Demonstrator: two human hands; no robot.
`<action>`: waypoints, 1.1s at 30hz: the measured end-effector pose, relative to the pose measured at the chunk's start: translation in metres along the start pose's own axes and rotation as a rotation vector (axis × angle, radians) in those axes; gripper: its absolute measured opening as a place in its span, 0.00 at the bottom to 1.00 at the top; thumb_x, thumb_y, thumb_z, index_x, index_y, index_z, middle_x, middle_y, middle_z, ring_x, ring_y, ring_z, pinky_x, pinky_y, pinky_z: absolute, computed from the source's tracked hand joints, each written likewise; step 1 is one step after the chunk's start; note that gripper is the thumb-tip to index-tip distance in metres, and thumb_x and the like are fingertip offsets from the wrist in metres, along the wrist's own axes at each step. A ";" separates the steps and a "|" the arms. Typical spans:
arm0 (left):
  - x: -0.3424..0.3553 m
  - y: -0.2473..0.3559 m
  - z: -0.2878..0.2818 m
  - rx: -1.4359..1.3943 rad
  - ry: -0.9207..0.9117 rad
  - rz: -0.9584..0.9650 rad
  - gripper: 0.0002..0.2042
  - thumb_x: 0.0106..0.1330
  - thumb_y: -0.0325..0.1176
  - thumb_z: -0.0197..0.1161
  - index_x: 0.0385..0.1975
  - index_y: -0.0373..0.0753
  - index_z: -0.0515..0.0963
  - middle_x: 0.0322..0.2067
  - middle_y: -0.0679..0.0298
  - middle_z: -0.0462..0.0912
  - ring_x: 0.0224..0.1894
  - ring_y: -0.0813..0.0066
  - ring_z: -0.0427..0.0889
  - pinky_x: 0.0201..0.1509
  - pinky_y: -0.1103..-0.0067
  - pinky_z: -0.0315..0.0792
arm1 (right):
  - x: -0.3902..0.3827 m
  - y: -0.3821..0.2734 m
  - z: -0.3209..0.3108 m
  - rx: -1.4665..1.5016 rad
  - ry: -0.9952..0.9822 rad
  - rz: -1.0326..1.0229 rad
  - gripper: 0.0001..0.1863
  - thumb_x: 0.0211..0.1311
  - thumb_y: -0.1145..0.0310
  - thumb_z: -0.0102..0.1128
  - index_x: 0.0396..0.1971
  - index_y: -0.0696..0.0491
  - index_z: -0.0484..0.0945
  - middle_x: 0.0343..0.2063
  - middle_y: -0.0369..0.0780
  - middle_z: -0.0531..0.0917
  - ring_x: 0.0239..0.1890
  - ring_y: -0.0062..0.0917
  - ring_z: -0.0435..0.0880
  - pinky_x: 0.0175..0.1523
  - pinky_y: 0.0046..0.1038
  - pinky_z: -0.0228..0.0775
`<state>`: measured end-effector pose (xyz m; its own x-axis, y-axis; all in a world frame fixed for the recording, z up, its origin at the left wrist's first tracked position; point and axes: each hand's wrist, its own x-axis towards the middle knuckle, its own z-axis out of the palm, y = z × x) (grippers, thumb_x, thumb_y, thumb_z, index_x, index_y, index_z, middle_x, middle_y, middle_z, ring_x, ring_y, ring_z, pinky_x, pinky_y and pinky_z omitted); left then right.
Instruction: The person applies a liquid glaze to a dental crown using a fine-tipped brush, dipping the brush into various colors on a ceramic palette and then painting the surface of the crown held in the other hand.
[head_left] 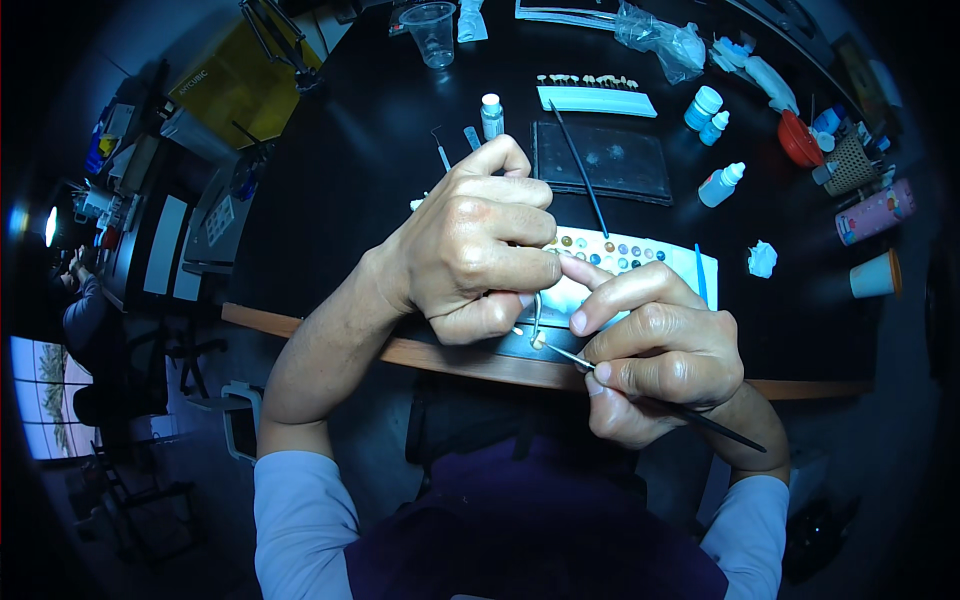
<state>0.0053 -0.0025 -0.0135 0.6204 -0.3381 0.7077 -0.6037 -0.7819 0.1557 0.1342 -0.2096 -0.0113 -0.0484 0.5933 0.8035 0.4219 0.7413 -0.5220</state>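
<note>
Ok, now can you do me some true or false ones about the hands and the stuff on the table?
1. The right hand holds a dark-handled brush. True.
2. The left hand holds nothing. False: its grip is on a thin metal tool.
3. The brush tip is close to a small yellowish piece. True.
4. The clear plastic cup is between the two hands. False: it stands at the far side of the black table.
5. A crumpled white tissue lies to the right of the right hand. True.
6. The red bowl is on the left. False: it is on the right.
</note>
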 end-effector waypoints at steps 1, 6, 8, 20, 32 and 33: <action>0.000 0.000 0.000 0.002 0.001 0.002 0.10 0.48 0.43 0.55 0.16 0.44 0.76 0.15 0.70 0.65 0.20 0.70 0.64 0.38 0.66 0.60 | 0.000 0.000 0.000 -0.001 -0.007 0.003 0.08 0.46 0.85 0.64 0.21 0.56 0.75 0.24 0.40 0.84 0.42 0.38 0.90 0.64 0.51 0.84; 0.000 0.000 0.000 -0.003 0.000 -0.003 0.10 0.48 0.43 0.55 0.15 0.44 0.75 0.15 0.70 0.65 0.20 0.70 0.64 0.38 0.66 0.60 | -0.001 0.000 -0.003 0.003 -0.033 0.000 0.08 0.46 0.84 0.65 0.24 0.56 0.78 0.25 0.42 0.85 0.43 0.37 0.89 0.64 0.60 0.80; 0.000 0.000 0.000 -0.001 -0.006 -0.004 0.10 0.48 0.42 0.55 0.15 0.44 0.74 0.15 0.70 0.65 0.20 0.70 0.63 0.38 0.66 0.60 | -0.002 0.000 -0.004 0.014 -0.057 -0.005 0.09 0.47 0.84 0.66 0.29 0.56 0.81 0.27 0.43 0.85 0.44 0.37 0.87 0.64 0.69 0.78; 0.001 0.000 -0.001 0.004 0.003 0.005 0.10 0.49 0.42 0.55 0.16 0.44 0.75 0.16 0.69 0.66 0.21 0.70 0.65 0.39 0.66 0.61 | -0.002 -0.001 -0.003 -0.017 -0.074 -0.014 0.09 0.48 0.85 0.65 0.27 0.55 0.79 0.25 0.42 0.84 0.44 0.36 0.88 0.65 0.68 0.77; 0.001 0.001 -0.003 0.015 0.023 0.022 0.12 0.50 0.41 0.56 0.21 0.42 0.82 0.22 0.67 0.73 0.25 0.70 0.68 0.44 0.66 0.60 | -0.002 -0.001 -0.003 -0.010 -0.060 -0.027 0.08 0.49 0.85 0.64 0.26 0.55 0.78 0.24 0.42 0.84 0.44 0.35 0.88 0.65 0.68 0.78; 0.000 0.002 -0.003 0.020 0.017 0.018 0.12 0.50 0.41 0.56 0.22 0.42 0.82 0.22 0.68 0.73 0.25 0.70 0.68 0.43 0.66 0.60 | -0.002 0.000 -0.003 -0.006 -0.063 -0.027 0.08 0.50 0.84 0.64 0.27 0.55 0.79 0.24 0.42 0.84 0.44 0.35 0.88 0.64 0.68 0.78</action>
<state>0.0028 -0.0021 -0.0106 0.6007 -0.3439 0.7217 -0.6047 -0.7860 0.1288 0.1370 -0.2123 -0.0120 -0.1163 0.5916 0.7978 0.4253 0.7555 -0.4983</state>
